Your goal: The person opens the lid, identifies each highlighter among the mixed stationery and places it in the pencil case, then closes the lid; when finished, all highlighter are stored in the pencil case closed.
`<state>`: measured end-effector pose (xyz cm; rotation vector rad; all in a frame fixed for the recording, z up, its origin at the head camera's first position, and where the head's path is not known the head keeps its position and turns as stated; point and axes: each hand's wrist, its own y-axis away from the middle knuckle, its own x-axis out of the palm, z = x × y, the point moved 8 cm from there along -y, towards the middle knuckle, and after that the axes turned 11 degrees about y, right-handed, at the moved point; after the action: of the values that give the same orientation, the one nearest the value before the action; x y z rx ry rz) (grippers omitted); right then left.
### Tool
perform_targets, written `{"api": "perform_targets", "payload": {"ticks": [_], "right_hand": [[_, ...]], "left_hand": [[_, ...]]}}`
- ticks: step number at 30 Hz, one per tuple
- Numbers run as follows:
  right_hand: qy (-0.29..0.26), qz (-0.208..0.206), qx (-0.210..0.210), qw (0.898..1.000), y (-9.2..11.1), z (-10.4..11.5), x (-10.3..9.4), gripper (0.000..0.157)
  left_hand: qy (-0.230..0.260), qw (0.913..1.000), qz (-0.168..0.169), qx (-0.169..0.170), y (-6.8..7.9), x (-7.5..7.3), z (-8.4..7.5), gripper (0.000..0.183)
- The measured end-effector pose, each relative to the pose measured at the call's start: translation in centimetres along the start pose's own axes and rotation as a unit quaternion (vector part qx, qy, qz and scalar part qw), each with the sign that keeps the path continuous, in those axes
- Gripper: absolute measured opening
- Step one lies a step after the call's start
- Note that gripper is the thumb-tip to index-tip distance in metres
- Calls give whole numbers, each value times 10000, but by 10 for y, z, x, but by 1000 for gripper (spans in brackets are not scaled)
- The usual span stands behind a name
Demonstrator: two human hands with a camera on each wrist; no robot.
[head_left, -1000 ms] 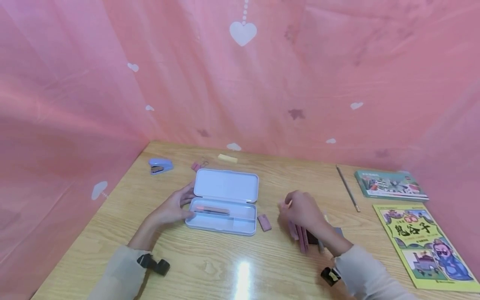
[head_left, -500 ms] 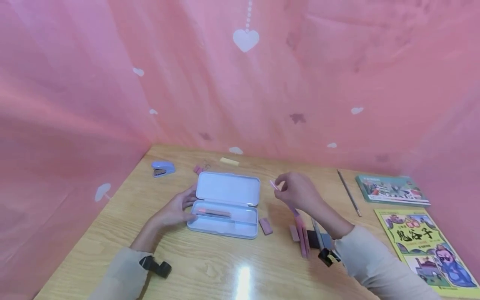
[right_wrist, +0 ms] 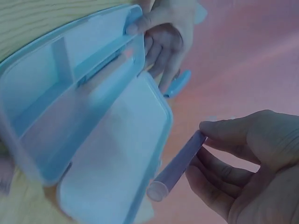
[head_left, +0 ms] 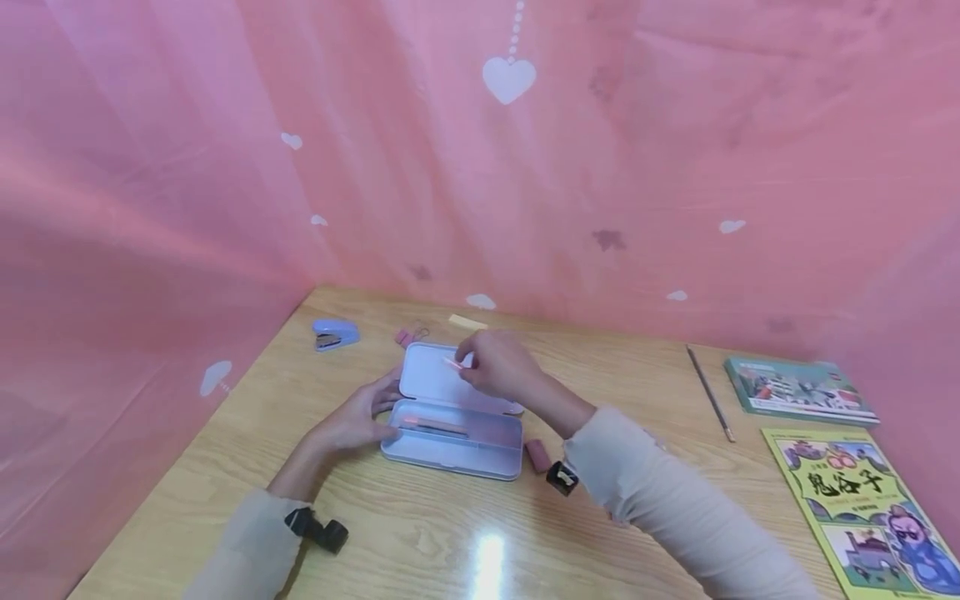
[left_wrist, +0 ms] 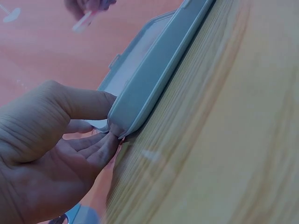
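My left hand [head_left: 348, 423] grips the left end of an open pale-blue pencil case [head_left: 442, 463], with the thumb on its rim and the fingers against the outside in the left wrist view. Above the opened lid [head_left: 423, 377], my right hand [head_left: 501, 365] pinches a slim pink-purple pen-like stick [right_wrist: 180, 164] with a pale round end, held apart from the case; its exact kind is unclear. A pink-tipped pen [head_left: 437, 427] lies in the case's rear compartment. Beside the case's right end is a pink eraser [head_left: 537, 456].
Farther back are a purple-blue stapler [head_left: 335, 334], a pink clip [head_left: 405, 337] and a yellow strip [head_left: 468, 322]. To the right lie a pencil [head_left: 711, 393], a green box [head_left: 800, 390] and a yellow comic book [head_left: 862, 508]. The right sleeve covers part of the table.
My right hand has picked up the pink-purple stick from the items at right and moved left, over the lid. The left hand has stayed on the pencil case.
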<state>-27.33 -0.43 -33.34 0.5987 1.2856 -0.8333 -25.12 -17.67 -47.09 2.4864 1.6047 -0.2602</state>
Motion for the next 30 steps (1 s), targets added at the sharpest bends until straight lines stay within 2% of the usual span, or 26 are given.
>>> {"api": "perform_targets", "payload": {"ticks": [3,7,10,15,19,25,30], "right_hand": [[-2,7,-310,9995,-8,15,9,18],[136,-7,-662,9977,-14,30,25,18],[230,156,-623,9977,-16,36,43,18],[373,196,-452,9981,-13,37,68,14],[864,238,-445,9950,-12,40,79,5],[1776,395,-725,9806,-9,49,91,6],[2077,354,-901,9734,-5,55,96,8]], "left_hand": [[29,9999,-62,-128,0,0,-1,97],[90,9999,-9,-65,1,2,-8,96],[164,9998,91,51,1,3,-10,97],[333,9990,200,228,-2,6,-11,99],[304,9993,163,130,-3,7,-11,99],[294,9990,239,243,-4,9,-12,99],[396,9987,241,223,-6,8,-10,99]]}}
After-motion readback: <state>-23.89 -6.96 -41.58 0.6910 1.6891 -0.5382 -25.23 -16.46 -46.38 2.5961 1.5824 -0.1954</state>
